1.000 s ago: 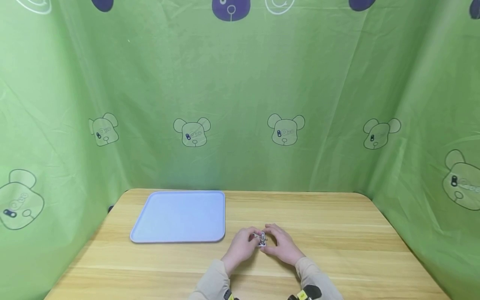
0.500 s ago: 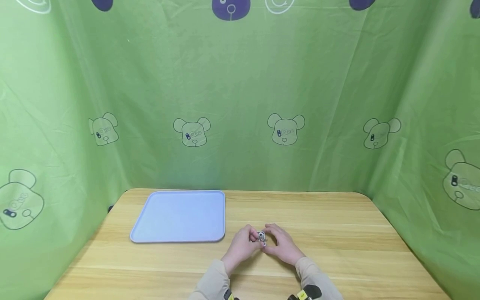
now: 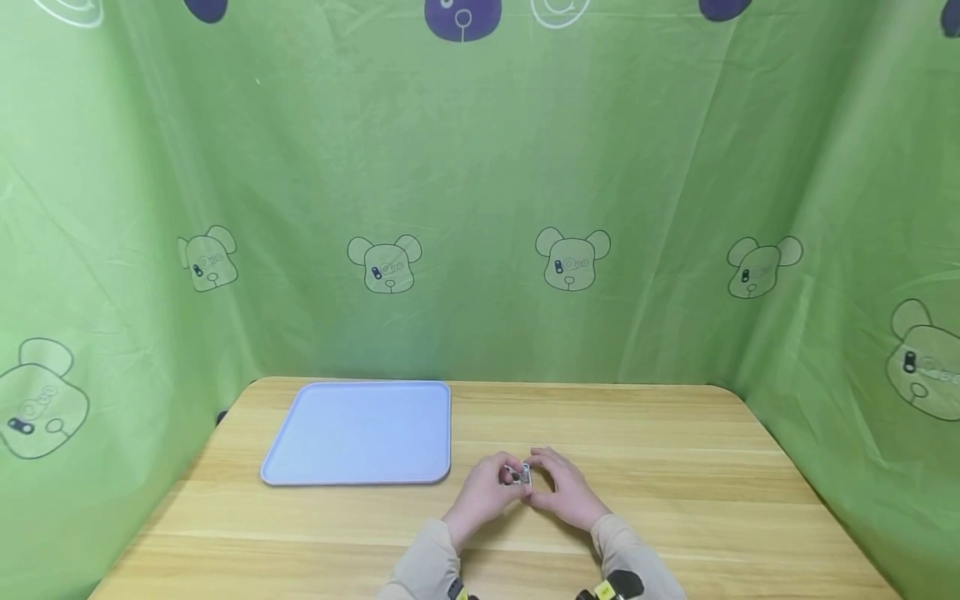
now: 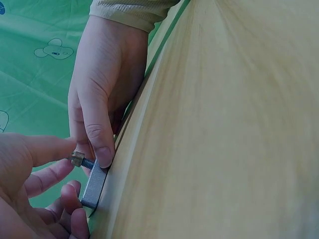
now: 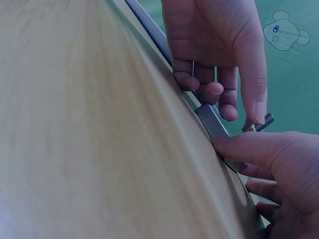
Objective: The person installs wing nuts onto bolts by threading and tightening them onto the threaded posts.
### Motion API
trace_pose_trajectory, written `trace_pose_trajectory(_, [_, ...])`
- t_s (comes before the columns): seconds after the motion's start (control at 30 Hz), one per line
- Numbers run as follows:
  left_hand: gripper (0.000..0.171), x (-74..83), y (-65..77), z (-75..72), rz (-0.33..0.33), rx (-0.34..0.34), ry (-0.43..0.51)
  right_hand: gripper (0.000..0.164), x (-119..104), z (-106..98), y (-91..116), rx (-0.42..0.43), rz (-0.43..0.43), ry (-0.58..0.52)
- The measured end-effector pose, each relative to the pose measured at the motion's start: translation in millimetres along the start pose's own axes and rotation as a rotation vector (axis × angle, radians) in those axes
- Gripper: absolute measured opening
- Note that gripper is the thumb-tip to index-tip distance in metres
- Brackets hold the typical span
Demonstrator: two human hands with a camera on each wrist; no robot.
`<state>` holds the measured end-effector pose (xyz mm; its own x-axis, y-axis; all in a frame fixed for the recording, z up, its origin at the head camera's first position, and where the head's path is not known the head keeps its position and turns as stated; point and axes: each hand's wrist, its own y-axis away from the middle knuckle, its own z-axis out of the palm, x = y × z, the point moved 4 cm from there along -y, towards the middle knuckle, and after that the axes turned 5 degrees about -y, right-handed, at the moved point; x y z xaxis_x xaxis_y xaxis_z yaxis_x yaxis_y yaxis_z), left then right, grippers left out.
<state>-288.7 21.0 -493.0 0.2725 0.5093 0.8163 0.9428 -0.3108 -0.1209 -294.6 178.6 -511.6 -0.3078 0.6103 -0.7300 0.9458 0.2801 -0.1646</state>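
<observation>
Between the hands, low over the table, is a small grey metal block [image 4: 94, 186] with a threaded bolt [image 5: 268, 120] standing out from it. A brass-coloured nut [image 4: 78, 159] sits on the bolt's thread. My left hand [image 3: 485, 492] has its thumb and a finger at the nut, pinching it, while its other fingers curl beside the block's end. My right hand [image 3: 564, 492] grips the block from the right, its thumb pressed on the block's face. Fingers hide part of the block and its far side.
A light blue tray [image 3: 360, 385] lies on the wooden table [image 3: 675, 450], left of the hands near the back edge. A green curtain [image 3: 480, 167] with bear drawings surrounds the table on the back and sides.
The left fingers have shifted at the metal piece, turning about the nut, and cover different parts of it. The right hand has stayed in place, as has the tray.
</observation>
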Motion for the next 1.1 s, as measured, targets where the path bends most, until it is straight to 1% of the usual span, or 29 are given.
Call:
trace_pose_trajectory(0.1, [0.018,0.8,-0.1,-0.4,0.014,0.007,-0.022,0.060,-0.5,0.1,0.1,0.000,0.009,-0.008])
trace_pose_trajectory(0.2, [0.012,2.1,0.0,-0.8,0.009,0.010,-0.044,0.061,-0.8,0.1,0.2,0.001,0.012,-0.008])
trace_pose_trajectory(0.37, [0.012,4.8,1.0,-2.0,0.007,0.025,-0.074,0.061,-0.8,-0.1,0.2,0.005,0.012,-0.006])
trace_pose_trajectory(0.43, [0.014,4.9,1.7,-2.4,-0.005,0.028,-0.051,0.060,-0.5,0.0,0.2,0.004,0.013,-0.009])
trace_pose_trajectory(0.6, [0.022,3.5,3.3,-2.5,-0.050,0.039,0.041,0.059,-0.5,0.2,-0.2,0.001,0.013,-0.011])
trace_pose_trajectory(0.7, [0.023,3.0,3.5,-2.3,-0.055,0.043,0.036,0.059,-0.8,0.0,-0.4,0.003,0.013,-0.005])
trace_pose_trajectory(0.83, [0.023,2.1,2.7,-1.9,-0.051,0.029,0.014,0.059,-1.3,-0.4,-0.3,0.002,0.010,-0.001])
trace_pose_trajectory(0.97, [0.025,1.5,2.0,-1.2,-0.047,0.007,0.028,0.058,-1.5,-0.9,0.0,0.000,-0.001,0.001])
trace_pose_trajectory(1.1, [0.027,2.2,1.8,-1.4,-0.028,0.000,0.038,0.058,-1.3,-1.2,0.6,-0.002,-0.011,0.004])
